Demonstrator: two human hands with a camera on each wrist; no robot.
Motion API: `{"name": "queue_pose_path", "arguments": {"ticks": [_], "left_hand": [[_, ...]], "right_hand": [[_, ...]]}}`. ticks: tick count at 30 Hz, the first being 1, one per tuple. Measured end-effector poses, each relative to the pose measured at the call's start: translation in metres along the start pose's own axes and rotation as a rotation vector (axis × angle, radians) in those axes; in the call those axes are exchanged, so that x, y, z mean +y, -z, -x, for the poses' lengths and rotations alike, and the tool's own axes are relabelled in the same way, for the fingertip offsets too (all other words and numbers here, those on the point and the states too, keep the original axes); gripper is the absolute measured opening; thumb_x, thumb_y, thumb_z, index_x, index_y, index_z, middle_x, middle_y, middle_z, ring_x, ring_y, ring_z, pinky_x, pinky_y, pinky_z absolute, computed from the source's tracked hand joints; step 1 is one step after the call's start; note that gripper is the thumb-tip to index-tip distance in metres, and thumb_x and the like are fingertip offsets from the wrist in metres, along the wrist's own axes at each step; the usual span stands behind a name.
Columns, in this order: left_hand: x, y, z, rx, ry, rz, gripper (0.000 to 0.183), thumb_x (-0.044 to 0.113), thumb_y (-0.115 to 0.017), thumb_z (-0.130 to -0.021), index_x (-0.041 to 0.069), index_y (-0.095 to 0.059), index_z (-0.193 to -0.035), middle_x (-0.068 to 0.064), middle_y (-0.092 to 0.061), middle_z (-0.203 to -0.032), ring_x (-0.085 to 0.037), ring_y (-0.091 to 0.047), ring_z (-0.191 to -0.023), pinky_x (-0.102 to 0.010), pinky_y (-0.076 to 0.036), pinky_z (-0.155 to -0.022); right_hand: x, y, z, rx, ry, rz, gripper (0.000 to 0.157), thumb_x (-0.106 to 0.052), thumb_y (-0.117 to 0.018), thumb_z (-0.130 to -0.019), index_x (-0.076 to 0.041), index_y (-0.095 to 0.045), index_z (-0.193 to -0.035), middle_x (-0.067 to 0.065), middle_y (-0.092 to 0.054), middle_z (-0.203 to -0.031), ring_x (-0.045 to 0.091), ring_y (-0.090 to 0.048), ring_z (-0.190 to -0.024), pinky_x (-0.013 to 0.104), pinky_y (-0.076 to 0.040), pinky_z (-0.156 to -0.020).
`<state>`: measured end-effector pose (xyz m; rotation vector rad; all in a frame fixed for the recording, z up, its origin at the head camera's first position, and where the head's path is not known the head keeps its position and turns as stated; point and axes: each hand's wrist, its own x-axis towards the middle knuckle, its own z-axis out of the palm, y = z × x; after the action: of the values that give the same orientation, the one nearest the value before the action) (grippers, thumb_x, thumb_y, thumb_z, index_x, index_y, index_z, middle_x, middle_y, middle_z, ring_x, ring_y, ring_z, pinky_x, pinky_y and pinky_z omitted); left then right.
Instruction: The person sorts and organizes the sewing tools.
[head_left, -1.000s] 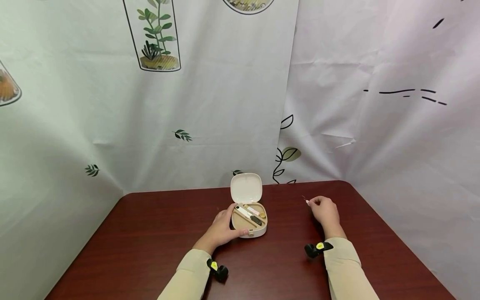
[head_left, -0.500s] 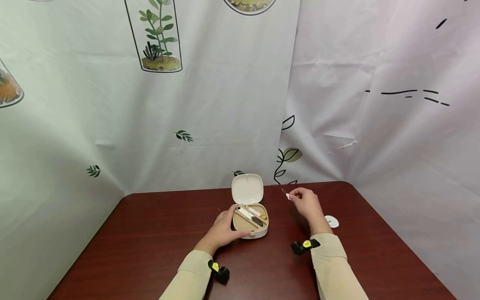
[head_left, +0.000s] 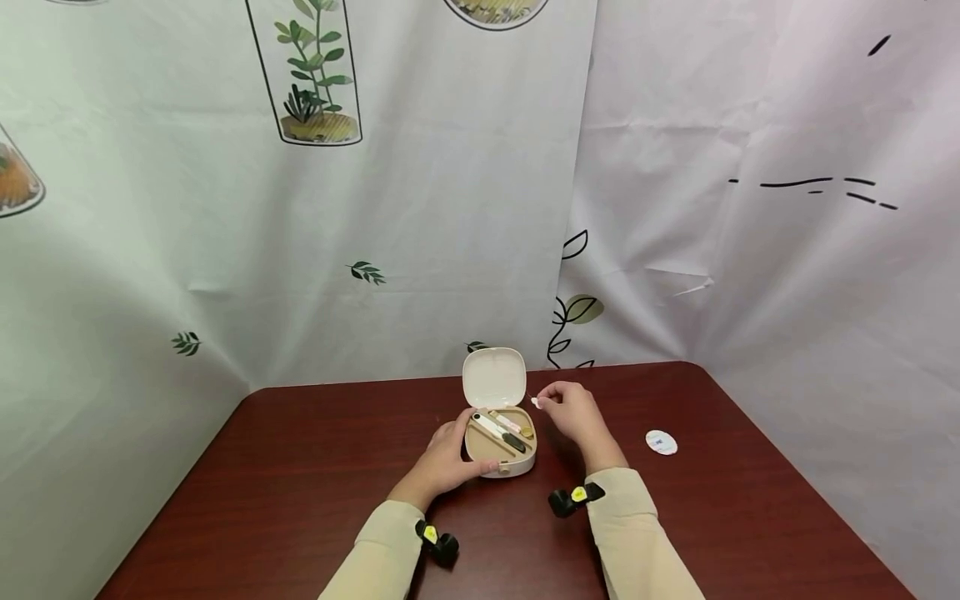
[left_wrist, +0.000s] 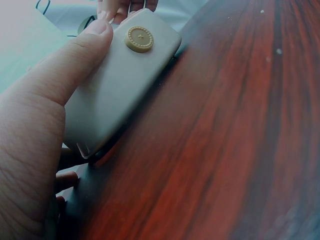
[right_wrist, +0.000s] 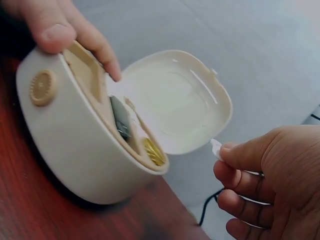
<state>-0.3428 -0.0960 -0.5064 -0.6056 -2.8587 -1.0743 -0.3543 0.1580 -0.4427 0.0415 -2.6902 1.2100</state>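
Observation:
A cream sewing box (head_left: 521,467) sits on the table, its lid (head_left: 493,377) raised at the back. My left hand (head_left: 442,458) grips the box's left side, thumb across the front near the round tan button (left_wrist: 139,39). In the tan tray lie a white tool with a dark end (head_left: 491,426), a slim pinkish-white piece (head_left: 507,422) and a small gold round piece (right_wrist: 153,152). Between thumb and forefinger, my right hand (head_left: 577,417) pinches a small white needle threader (right_wrist: 216,149) just right of the open lid, apart from the box. Its fine wire barely shows.
On the right of the dark red table (head_left: 315,500) lies a flat white round disc (head_left: 662,442) with small printing. A printed fabric backdrop (head_left: 450,208) rises behind the table's far edge.
My right hand has moved left with the needle threader, from the right part of the table to beside the lid, uncovering the white disc. The left hand has stayed on the box.

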Motion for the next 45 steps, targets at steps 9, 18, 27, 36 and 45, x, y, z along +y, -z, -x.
{"name": "queue_pose_path", "arguments": {"ticks": [9,18,27,36,45], "left_hand": [[0.000,0.001,0.002,-0.015,0.011,0.010,0.105,0.066,-0.077,-0.077,0.019,-0.030,-0.158,-0.017,-0.046,-0.149,-0.037,-0.038,-0.140,-0.059,-0.038,-0.108],[-0.002,-0.002,0.004,-0.023,0.014,0.008,0.105,0.067,-0.076,-0.078,0.019,-0.029,-0.159,-0.017,-0.045,-0.150,-0.038,-0.037,-0.141,-0.059,-0.037,-0.108],[-0.001,-0.001,0.003,-0.021,0.006,0.005,0.104,0.066,-0.076,-0.078,0.019,-0.030,-0.158,-0.017,-0.046,-0.149,-0.037,-0.038,-0.140,-0.058,-0.038,-0.107],[0.000,0.001,0.001,-0.016,0.003,0.009,0.106,0.067,-0.076,-0.077,0.018,-0.029,-0.159,-0.016,-0.046,-0.150,-0.036,-0.038,-0.141,-0.058,-0.038,-0.108],[-0.002,0.001,-0.001,-0.024,0.010,0.006,0.105,0.067,-0.076,-0.078,0.020,-0.028,-0.159,-0.015,-0.044,-0.151,-0.036,-0.037,-0.142,-0.058,-0.038,-0.108]], "right_hand": [[-0.004,-0.018,0.003,-0.066,-0.002,0.060,0.006,-0.014,-0.072,-0.094,-0.012,-0.073,-0.089,0.000,-0.067,-0.082,0.018,-0.057,-0.076,0.036,-0.049,-0.070],[-0.006,-0.029,0.008,-0.073,0.000,0.200,0.009,-0.017,-0.072,-0.092,-0.015,-0.073,-0.083,-0.004,-0.063,-0.073,0.014,-0.056,-0.067,0.033,-0.047,-0.064],[-0.004,-0.033,0.006,-0.063,-0.012,0.174,0.010,-0.016,-0.072,-0.090,-0.016,-0.070,-0.080,-0.003,-0.061,-0.071,0.014,-0.055,-0.065,0.032,-0.046,-0.062],[0.004,-0.039,0.003,-0.029,-0.126,-0.076,0.007,-0.011,-0.075,-0.085,-0.008,-0.068,-0.083,0.005,-0.063,-0.077,0.019,-0.056,-0.069,0.031,-0.046,-0.061],[0.005,-0.045,0.000,-0.008,-0.160,-0.127,0.004,-0.007,-0.069,-0.081,-0.006,-0.066,-0.083,0.007,-0.060,-0.076,0.020,-0.055,-0.069,0.030,-0.045,-0.060]]}}
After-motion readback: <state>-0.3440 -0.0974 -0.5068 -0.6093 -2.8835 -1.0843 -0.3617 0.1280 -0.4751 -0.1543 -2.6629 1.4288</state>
